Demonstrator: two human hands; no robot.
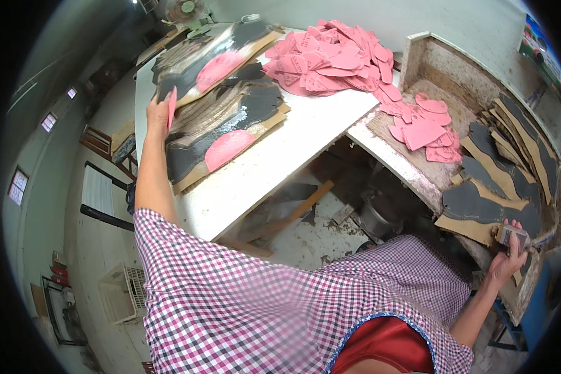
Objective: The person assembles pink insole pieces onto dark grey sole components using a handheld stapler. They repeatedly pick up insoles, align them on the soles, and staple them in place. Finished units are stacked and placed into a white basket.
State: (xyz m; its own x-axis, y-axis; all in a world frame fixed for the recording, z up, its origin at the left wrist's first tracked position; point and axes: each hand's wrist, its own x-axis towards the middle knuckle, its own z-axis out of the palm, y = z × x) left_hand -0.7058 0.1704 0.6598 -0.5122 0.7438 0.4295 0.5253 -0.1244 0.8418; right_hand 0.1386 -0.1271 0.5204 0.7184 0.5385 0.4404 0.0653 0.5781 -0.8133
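Note:
Near the left edge of the white table, my left hand (158, 117) pinches a pink cut piece (172, 107) held on edge. Beside it lie two stacks of black-and-tan cut pieces, a far stack (187, 65) and a near stack (193, 156). A pink rounded patch (221, 68) lies on the far stack and another pink patch (229, 149) on the near one; shiny wet-looking smears show on the black. At far right, my right hand (508, 262) grips a small greyish block-shaped tool (513, 237), its kind unclear, over a black-and-tan piece (480, 209).
A large heap of pink pieces (330, 59) sits at the table's back. A smaller pink pile (424, 124) and more black-and-tan pieces (530, 143) lie on the walled side bench (442, 81). Below are a metal pot (377, 215) and a crate (121, 293) on the floor.

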